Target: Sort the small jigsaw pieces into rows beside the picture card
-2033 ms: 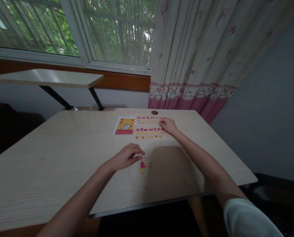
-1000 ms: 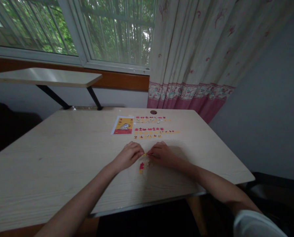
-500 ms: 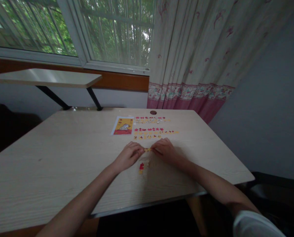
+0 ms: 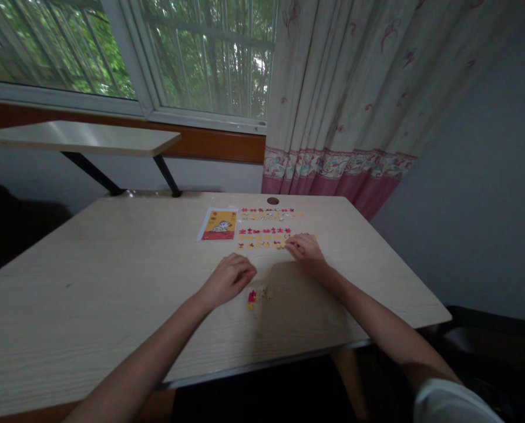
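Small red and yellow jigsaw pieces lie in rows at the far middle of a pale wooden table. My right hand reaches to the right end of the nearest row, fingers curled down onto a piece there. My left hand rests closer to me, fingers loosely curled on the table, with nothing visible in it. Just right of the left hand sits a small loose heap of pieces, one red and the others pale. A yellow and red picture card lies left of the rows.
A round cable hole is at the table's far edge. A narrow shelf on black brackets hangs under the window at the left. A flowered curtain with a pink hem hangs behind the table's far right. The table's right edge drops to a dark floor.
My right hand left the spot beside my left hand, where both pinched a yellow piece, and moved away to the nearest row. The left hand stayed by the heap.
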`<move>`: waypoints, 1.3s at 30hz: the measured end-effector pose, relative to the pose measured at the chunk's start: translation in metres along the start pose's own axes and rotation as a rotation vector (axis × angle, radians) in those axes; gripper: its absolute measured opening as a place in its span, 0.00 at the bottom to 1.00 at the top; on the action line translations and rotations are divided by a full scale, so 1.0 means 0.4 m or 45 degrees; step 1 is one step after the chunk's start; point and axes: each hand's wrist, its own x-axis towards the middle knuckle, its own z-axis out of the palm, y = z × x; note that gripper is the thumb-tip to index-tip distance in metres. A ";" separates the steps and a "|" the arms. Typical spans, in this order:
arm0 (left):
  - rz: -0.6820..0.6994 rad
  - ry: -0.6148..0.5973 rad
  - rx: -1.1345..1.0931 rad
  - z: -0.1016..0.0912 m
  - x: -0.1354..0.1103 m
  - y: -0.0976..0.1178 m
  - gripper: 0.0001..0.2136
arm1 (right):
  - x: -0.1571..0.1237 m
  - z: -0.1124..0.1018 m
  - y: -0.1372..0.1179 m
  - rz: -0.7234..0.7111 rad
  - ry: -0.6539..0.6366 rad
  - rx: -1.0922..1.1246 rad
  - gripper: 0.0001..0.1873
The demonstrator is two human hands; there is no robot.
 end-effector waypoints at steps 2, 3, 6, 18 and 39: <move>-0.005 -0.004 0.001 0.000 0.000 -0.001 0.11 | -0.002 0.000 -0.001 -0.014 -0.008 -0.002 0.11; -0.008 -0.003 -0.001 0.001 0.000 -0.002 0.11 | -0.002 -0.001 0.000 -0.018 -0.007 -0.005 0.10; -0.001 -0.001 -0.006 0.004 -0.001 -0.005 0.11 | 0.006 -0.008 0.010 -0.020 0.010 -0.024 0.10; -0.003 -0.003 0.005 0.004 -0.005 -0.004 0.11 | 0.171 0.008 0.211 0.426 -0.226 -0.331 0.11; 0.014 -0.020 0.013 0.009 -0.003 -0.009 0.11 | 0.203 0.034 0.198 0.423 -0.322 -0.495 0.14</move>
